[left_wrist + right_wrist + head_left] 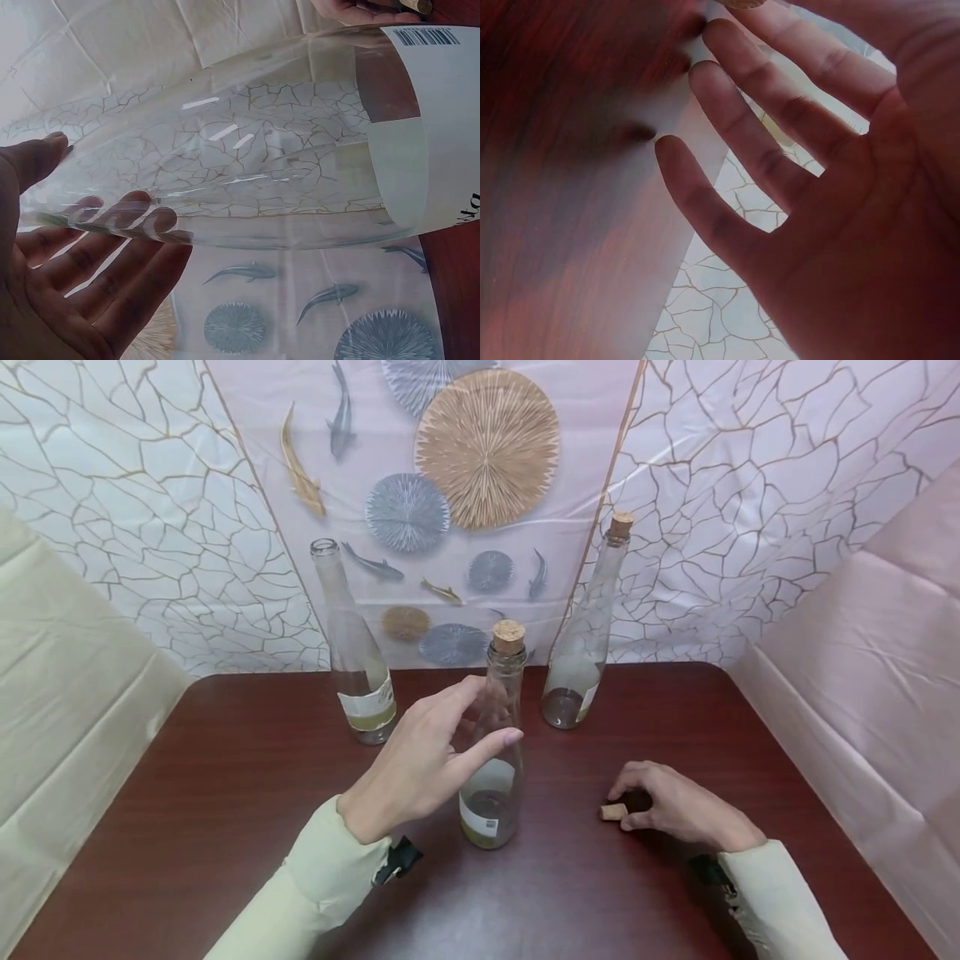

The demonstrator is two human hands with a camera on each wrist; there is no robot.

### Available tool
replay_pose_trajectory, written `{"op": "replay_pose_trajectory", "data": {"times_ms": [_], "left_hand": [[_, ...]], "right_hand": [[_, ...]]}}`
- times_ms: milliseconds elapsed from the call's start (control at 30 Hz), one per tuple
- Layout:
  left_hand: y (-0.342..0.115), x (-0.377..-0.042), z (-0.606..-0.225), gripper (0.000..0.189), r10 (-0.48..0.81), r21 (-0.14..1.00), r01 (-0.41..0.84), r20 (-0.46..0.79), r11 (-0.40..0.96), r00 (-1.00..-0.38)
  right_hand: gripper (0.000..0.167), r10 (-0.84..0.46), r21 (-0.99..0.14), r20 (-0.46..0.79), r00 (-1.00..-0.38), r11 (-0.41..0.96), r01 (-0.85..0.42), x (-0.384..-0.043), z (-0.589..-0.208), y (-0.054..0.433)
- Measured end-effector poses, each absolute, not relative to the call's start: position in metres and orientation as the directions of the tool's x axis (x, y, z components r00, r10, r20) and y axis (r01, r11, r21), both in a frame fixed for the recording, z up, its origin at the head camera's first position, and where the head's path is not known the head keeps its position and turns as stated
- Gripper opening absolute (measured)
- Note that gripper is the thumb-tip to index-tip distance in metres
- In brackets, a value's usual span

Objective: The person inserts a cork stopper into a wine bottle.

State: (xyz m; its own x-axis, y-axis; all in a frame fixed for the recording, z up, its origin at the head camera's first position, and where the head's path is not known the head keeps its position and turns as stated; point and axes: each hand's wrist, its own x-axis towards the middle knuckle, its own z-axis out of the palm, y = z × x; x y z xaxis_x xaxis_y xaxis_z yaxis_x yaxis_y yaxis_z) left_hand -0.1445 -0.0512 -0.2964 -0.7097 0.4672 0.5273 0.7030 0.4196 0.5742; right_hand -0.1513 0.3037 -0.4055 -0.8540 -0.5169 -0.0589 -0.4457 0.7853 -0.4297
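Observation:
A clear glass bottle (491,781) with a cork in its mouth stands upright at the middle of the table. My left hand (423,756) is loosely curved beside its upper body, thumb in front and fingers behind, with a gap between thumb and fingers. Through the glass (262,157) the left fingertips (161,217) show in the left wrist view. On the right, my right hand (678,806) pinches a loose cork (613,812) between thumb and index finger, low over the table. Only an edge of that cork (744,3) shows in the right wrist view; the other fingers spread out.
An uncorked bottle (358,652) stands at the back left. Another bottle (588,635), with a cork (621,523) in its mouth, is at the back right. The dark red table (247,760) ends at a patterned cloth backdrop (690,527), with pale cloth walls at both sides.

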Motion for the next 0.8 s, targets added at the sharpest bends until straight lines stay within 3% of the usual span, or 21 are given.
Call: {"op": "replay_pose_trajectory", "data": {"times_ms": [533, 800], "left_hand": [[-0.0495, -0.1446, -0.2965, 0.022, 0.458, 0.563, 0.71, 0.543, 0.424, -0.704], [-0.0464, -0.1495, -0.2938, 0.017, 0.475, 0.532, 0.744, 0.573, 0.405, -0.668]], "right_hand": [[0.017, -0.467, -0.518, -0.075, -0.881, 0.774, -0.365, -0.156, -0.4044, 0.3082], [0.019, -0.487, -0.501, -0.012, -0.873, 0.758, -0.416, -0.1547, -0.404, 0.3078]]}}
